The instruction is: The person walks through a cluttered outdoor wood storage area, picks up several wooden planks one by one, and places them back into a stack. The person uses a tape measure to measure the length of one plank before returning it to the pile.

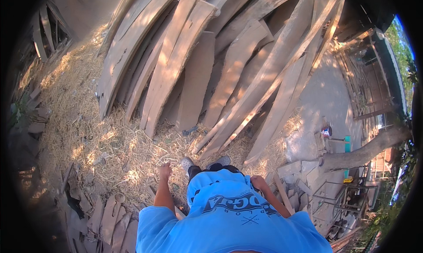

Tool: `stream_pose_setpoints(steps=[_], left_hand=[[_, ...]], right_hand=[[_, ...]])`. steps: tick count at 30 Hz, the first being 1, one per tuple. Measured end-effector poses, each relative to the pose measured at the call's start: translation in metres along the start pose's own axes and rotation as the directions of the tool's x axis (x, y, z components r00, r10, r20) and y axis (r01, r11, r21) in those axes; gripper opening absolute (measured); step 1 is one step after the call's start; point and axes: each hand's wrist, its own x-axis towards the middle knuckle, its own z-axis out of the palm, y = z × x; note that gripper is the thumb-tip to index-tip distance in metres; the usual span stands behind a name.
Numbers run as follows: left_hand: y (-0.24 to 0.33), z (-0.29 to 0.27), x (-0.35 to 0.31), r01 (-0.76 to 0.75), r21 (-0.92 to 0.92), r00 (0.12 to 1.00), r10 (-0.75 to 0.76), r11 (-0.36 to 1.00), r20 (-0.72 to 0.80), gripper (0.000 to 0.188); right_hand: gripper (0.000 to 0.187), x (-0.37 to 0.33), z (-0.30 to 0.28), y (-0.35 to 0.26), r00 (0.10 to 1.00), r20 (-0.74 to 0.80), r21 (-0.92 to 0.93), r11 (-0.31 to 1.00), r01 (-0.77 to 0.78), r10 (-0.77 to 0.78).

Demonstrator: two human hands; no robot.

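Observation:
My left hand [165, 170] hangs beside my left leg over the straw-like wood shavings, its fingers curled in with nothing seen in them. My right hand [258, 181] is at my right hip, close to the hem of my blue T-shirt [238, 209]; its fingers look folded and no object shows in it. Neither hand touches the wood. Ahead of my feet lean several long rough-sawn planks [176, 54]. Closest to me are the lower ends of a narrow plank [246, 116] and a wide plank [282, 107], resting on the shavings.
Wood shavings [75, 116] cover the ground around my shoes [187, 163]. Offcuts [110, 217] lie behind me on the left, more wood pieces [304, 171] on the right. A tree trunk [365, 156], a metal frame [339, 200] and a timber rack [365, 85] stand further right.

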Motion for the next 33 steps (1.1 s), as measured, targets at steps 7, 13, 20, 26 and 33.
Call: stream_pose_setpoints(steps=[7,13,20,26,33], left_hand=[[0.011,-0.007,-0.019,-0.041,0.110,0.993,0.053,0.993,-0.109,0.030],[0.007,0.009,-0.028,-0.070,0.124,0.983,0.089,0.990,-0.158,0.037],[-0.014,0.022,-0.028,-0.105,0.087,0.983,0.117,0.991,-0.141,0.039],[-0.009,0.039,-0.039,-0.080,0.147,0.974,0.109,0.986,-0.200,0.032],[0.014,0.083,-0.060,0.025,0.126,0.994,-0.011,0.992,-0.110,0.033]], right_hand=[[0.036,0.004,0.003,0.010,0.998,-0.046,0.036,0.999,-0.041,0.043],[0.033,0.025,-0.002,0.034,0.996,0.041,0.076,0.994,0.075,-0.079],[0.021,0.079,-0.116,0.010,0.992,-0.121,0.396,0.916,0.068,-0.022],[0.029,0.128,-0.245,-0.028,0.906,-0.419,0.424,0.868,0.260,-0.067],[0.086,0.176,-0.346,-0.078,0.743,-0.668,0.202,0.972,0.123,0.045]])
